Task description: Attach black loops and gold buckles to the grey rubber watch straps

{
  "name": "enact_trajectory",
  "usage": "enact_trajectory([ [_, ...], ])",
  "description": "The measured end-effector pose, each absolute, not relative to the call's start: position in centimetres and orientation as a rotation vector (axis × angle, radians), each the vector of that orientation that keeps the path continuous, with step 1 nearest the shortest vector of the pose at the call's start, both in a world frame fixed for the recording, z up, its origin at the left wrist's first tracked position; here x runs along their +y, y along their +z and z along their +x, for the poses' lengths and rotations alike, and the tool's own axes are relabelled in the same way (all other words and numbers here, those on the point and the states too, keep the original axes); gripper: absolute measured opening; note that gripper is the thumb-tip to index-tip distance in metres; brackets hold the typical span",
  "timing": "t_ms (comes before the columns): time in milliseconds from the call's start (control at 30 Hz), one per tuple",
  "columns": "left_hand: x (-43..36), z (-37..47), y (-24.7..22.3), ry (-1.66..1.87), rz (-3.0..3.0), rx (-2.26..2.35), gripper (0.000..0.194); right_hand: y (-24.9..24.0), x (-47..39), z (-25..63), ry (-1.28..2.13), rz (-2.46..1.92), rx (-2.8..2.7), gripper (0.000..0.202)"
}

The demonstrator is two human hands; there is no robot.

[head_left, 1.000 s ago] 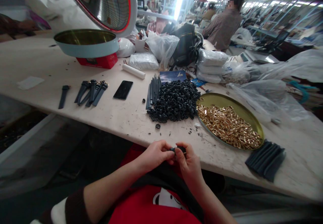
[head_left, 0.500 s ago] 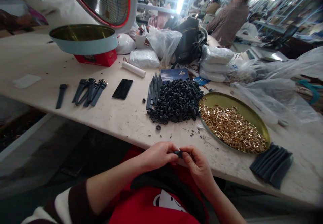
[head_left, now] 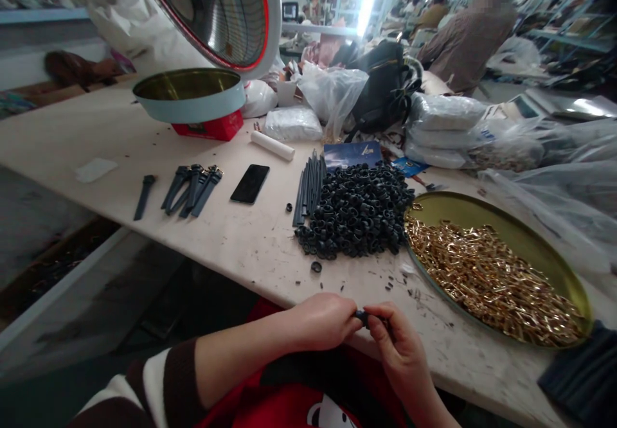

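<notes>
"Where is the dark piece (head_left: 362, 317) lying, and how is it pointing?"
"It is sitting between the left hand (head_left: 328, 321) and right hand (head_left: 398, 338), at the table's (head_left: 250, 248) near edge. Its visible part is running crosswise, dipping slightly rightward; fingers of both hands are gripping it."
"Change since the earlier frame?"
"The left hand is showing its back, hiding its thumb and covering more of the piece."

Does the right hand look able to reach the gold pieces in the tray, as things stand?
Probably yes: the gold pieces lie uncovered in the tray, near the right hand, with nothing tall between, though that hand holds a dark piece.
</notes>
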State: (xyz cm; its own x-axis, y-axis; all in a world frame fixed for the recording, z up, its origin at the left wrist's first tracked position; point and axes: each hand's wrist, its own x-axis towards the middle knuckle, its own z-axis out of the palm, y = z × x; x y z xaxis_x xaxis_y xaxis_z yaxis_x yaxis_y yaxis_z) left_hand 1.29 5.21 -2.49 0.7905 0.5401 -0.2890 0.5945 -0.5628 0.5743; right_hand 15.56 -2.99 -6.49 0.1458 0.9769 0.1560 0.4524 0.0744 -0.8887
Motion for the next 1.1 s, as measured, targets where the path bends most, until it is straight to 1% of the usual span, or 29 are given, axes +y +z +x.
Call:
enact_trajectory([
  [100,6.0,1.4,-2.5,-0.134,2.326,0.831,0.031,-6.5,-2.0,16.1,0.699,-1.509,-1.514,0.014],
  [200,8.4,0.9,-2.0,-0.091,2.404,0.879,0.031,-6.8,-0.4,17.4,0.634,-1.585,-1.625,0.018],
  [267,11.3,0.3,-1.6,0.021,2.451,1.032,0.035,-7.2,0.4,18.2,0.543,-1.674,-1.713,0.022],
  [333,15.1,-0.2,-1.4,0.25,2.49,1.37,0.037,-7.8,0.8,18.7,0.416,-1.749,-1.793,0.026],
  [367,17.1,-0.4,-1.5,0.287,2.475,1.512,0.033,-8.1,0.9,18.7,0.349,-1.774,-1.818,0.028],
  [433,21.1,-0.4,-1.8,0.302,2.45,1.617,0.027,-8.7,0.8,18.7,0.236,-1.803,-1.829,0.032],
  [500,24.7,0.1,-2.2,0.296,2.407,1.706,0.028,-9.2,0.6,18.6,0.176,-1.815,-1.826,0.033],
  [567,27.5,1.0,-2.6,0.264,2.325,1.811,0.035,-9.5,0.5,18.5,0.143,-1.818,-1.837,0.032],
  [667,30.5,2.5,-3.2,0.194,2.186,1.934,0.054,-9.7,0.7,18.6,0.074,-1.807,-1.864,0.03],
  [800,32.5,3.0,-3.6,0.121,2.122,1.949,0.077,-9.7,1.0,18.7,0.014,-1.776,-1.898,0.03],
  [867,32.9,2.4,-3.7,0.078,2.115,1.933,0.081,-9.7,1.0,18.7,0.014,-1.777,-1.898,0.03],
  [1000,33.1,0.6,-3.8,-0.004,2.09,1.925,0.08,-9.7,1.0,18.5,0.049,-1.796,-1.875,0.03],
  [1100,32.2,0.2,-3.8,-0.002,2.075,1.932,0.083,-9.7,1.0,18.4,0.08,-1.817,-1.857,0.031],
])
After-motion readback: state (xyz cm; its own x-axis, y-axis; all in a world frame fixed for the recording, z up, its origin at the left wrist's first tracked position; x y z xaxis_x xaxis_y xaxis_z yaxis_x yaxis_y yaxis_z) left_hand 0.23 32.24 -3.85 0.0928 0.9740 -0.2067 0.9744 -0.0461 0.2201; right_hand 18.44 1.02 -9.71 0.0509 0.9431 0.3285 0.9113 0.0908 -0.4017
